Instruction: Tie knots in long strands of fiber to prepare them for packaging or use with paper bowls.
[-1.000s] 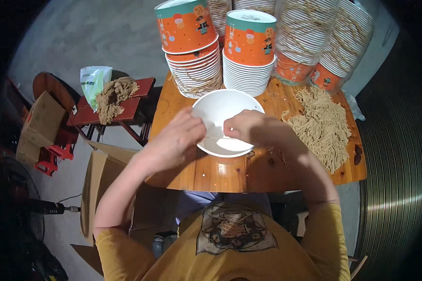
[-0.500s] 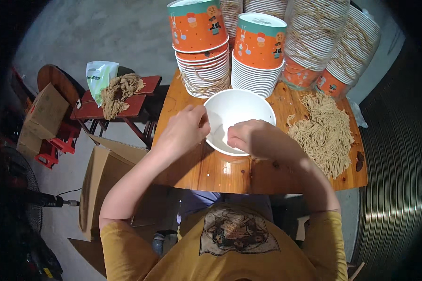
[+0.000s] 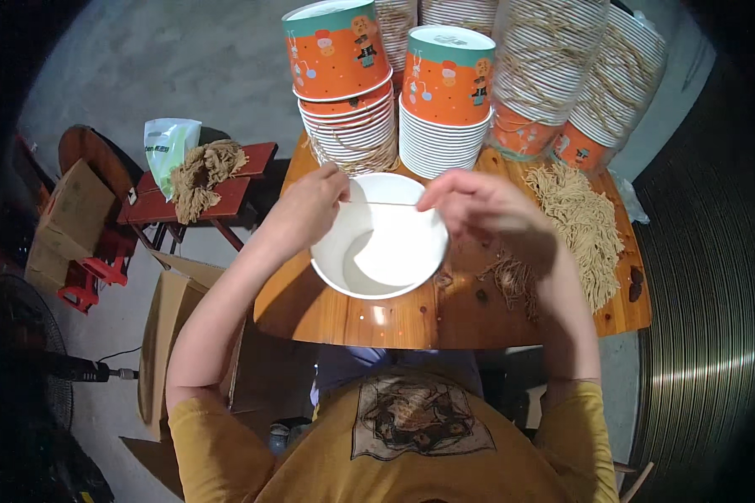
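A paper bucket (image 3: 394,251) with a white inside stands before me on the wooden table, its mouth tilted toward me. A thin brown cord (image 3: 383,204) runs taut across the far part of its mouth. At the left rim my left hand (image 3: 306,210) is closed, pinching one end of the cord. My right hand (image 3: 486,201) pinches the other end at the right rim, its remaining fingers loosely curled and partly blurred. A small bunch of cords (image 3: 513,281) lies under my right forearm, partly hidden by it.
Behind the bucket rise two stacks of orange and green paper buckets, a left stack (image 3: 340,59) and a right stack (image 3: 449,80), with more wrapped stacks (image 3: 541,63) beyond. A big heap of tan cords (image 3: 583,235) lies right. Leftward are a red bench (image 3: 252,163) and a cardboard box (image 3: 172,335).
The bucket has moved left and toward me. My right hand has come out of it to the right rim, and the cord now shows stretched between both hands. The small cord bunch has come into view.
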`<action>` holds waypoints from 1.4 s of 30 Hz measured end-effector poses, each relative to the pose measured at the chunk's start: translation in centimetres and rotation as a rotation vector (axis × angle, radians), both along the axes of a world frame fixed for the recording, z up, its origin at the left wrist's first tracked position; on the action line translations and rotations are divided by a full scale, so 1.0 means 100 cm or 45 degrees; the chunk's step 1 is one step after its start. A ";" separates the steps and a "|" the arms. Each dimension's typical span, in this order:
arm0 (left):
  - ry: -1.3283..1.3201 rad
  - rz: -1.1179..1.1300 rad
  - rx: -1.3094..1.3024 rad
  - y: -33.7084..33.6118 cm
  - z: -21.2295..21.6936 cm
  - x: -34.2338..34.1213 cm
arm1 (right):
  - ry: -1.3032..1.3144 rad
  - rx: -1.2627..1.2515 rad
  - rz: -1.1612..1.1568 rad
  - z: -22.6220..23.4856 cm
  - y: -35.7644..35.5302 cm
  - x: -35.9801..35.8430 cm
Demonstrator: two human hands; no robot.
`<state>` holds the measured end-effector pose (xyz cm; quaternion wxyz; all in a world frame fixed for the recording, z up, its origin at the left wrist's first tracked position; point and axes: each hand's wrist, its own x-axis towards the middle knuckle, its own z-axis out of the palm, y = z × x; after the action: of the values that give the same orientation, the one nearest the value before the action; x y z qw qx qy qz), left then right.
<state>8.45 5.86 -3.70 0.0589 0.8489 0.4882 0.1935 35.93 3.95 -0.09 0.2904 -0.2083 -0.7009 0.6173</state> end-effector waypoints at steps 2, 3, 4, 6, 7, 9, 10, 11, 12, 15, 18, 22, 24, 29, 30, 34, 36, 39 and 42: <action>0.001 0.000 0.042 0.008 -0.003 -0.004 | 0.044 -0.196 -0.275 0.002 -0.007 0.008; 0.004 -0.001 0.084 0.012 -0.005 -0.007 | 0.225 -0.307 -0.320 0.000 -0.009 0.016; 0.000 -0.002 0.082 0.016 -0.008 -0.007 | 0.347 -0.273 -0.254 -0.001 -0.007 0.032; -0.001 -0.094 0.193 0.024 -0.009 -0.005 | 0.680 -0.361 -0.236 -0.005 -0.011 0.046; -0.002 -0.094 0.193 0.028 -0.012 -0.005 | 0.873 -0.427 -0.145 -0.009 -0.011 0.049; -0.005 -0.145 0.287 0.033 -0.016 -0.006 | 0.968 -0.405 -0.165 -0.014 -0.015 0.055; -0.004 -0.145 0.282 0.035 -0.016 -0.005 | 1.066 -0.389 -0.188 -0.017 -0.016 0.057; -0.015 -0.120 0.267 0.036 -0.016 -0.005 | 1.056 -0.353 -0.165 -0.019 -0.015 0.059; -0.025 -0.094 0.252 0.035 -0.016 -0.005 | 1.057 -0.357 -0.164 -0.022 -0.016 0.059; -0.058 -0.089 0.547 0.023 -0.013 -0.002 | 1.005 -0.303 -0.272 -0.033 -0.028 0.057; -0.298 0.073 0.563 -0.015 0.006 0.021 | 0.610 0.110 -0.504 -0.030 -0.050 0.026; -1.273 -0.188 -0.651 -0.109 0.009 0.075 | 0.486 0.371 -0.550 -0.040 -0.065 -0.010; -1.480 -0.357 -0.667 -0.130 -0.009 0.088 | 0.334 0.686 -0.587 -0.038 -0.070 -0.028; -1.605 -0.401 -1.254 -0.147 -0.012 0.082 | 0.095 0.893 -0.633 -0.051 -0.073 -0.018; -1.491 -0.350 -1.294 -0.147 -0.018 0.079 | 0.003 0.952 -0.689 -0.050 -0.075 -0.015; -1.312 -0.359 -1.244 -0.148 -0.022 0.072 | -0.297 1.051 -0.874 -0.058 -0.083 -0.006; -1.212 -0.266 -1.169 -0.146 -0.026 0.071 | -0.350 1.086 -0.874 -0.067 -0.082 -0.004; -0.816 -0.184 -0.851 -0.141 -0.020 0.070 | -0.534 1.237 -0.938 -0.057 -0.084 -0.006; -0.391 -0.174 -0.582 -0.141 -0.018 0.070 | -0.436 1.099 -0.835 -0.057 -0.095 -0.016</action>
<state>15.50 -8.24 -5.46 0.3350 0.8054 0.4461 0.2003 34.34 -5.58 -5.75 0.4079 -0.3747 -0.8254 0.1097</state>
